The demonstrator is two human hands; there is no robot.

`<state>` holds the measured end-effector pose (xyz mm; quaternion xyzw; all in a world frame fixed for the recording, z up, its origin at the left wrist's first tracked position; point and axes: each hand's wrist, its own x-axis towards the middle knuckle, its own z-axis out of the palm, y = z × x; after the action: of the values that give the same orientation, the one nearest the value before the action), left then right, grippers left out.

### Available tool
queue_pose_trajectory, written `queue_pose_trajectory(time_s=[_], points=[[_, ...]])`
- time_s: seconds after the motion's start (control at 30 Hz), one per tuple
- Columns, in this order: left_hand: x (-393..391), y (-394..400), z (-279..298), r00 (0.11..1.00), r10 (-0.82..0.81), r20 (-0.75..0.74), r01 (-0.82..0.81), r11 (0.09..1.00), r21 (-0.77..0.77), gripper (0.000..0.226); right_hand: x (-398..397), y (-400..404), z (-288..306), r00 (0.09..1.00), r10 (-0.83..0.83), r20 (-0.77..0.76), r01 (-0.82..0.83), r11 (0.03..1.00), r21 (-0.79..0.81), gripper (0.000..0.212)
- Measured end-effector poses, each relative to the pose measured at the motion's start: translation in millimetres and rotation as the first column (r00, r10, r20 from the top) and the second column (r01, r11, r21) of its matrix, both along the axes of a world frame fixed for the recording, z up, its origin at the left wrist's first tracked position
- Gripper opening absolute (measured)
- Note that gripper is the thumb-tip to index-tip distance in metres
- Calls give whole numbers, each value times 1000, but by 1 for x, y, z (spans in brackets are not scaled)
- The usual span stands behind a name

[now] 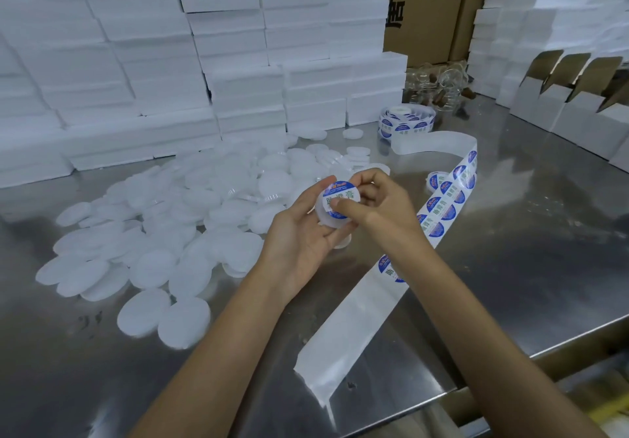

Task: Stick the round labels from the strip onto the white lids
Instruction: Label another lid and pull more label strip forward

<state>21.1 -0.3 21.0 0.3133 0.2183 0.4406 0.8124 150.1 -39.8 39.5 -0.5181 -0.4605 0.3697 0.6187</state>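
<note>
The left hand (299,229) cups a white lid (328,214) from below, fingers curled around its rim, holding it above the steel tabletop (510,250). A round label (338,199), blue with a white band of green characters, lies on the lid's top face. The right hand (377,202) grips the lid's far edge with curled fingers while its thumb presses down on the label's lower part. Just to the right of the hands, the label strip (442,206) runs across the tabletop: its near end is bare white backing paper, further along it carries a row of round labels, and beyond that it curves back toward a label roll (405,122) standing near the rear. To the left and behind the hands a large heap of plain white lids (190,219) spreads over the tabletop, many overlapping. White foam boxes (238,63) are stacked along the back, with brown cardboard cartons (429,5) behind them. Folded white cartons (575,110) with open flaps stand at the right.
</note>
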Motion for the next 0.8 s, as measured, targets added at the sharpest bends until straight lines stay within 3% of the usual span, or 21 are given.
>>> queue_pose_trajectory(time_s=[0.57,0.8], points=[[2,3,-8,997,17,-72,-10,995,94,34,-5,10,-27,976,-111,185,90,989,122,28],[1,0,-1,999,40,35,-41,999,20,46,4,9,-37,804,-356,477,315,934,166,57]])
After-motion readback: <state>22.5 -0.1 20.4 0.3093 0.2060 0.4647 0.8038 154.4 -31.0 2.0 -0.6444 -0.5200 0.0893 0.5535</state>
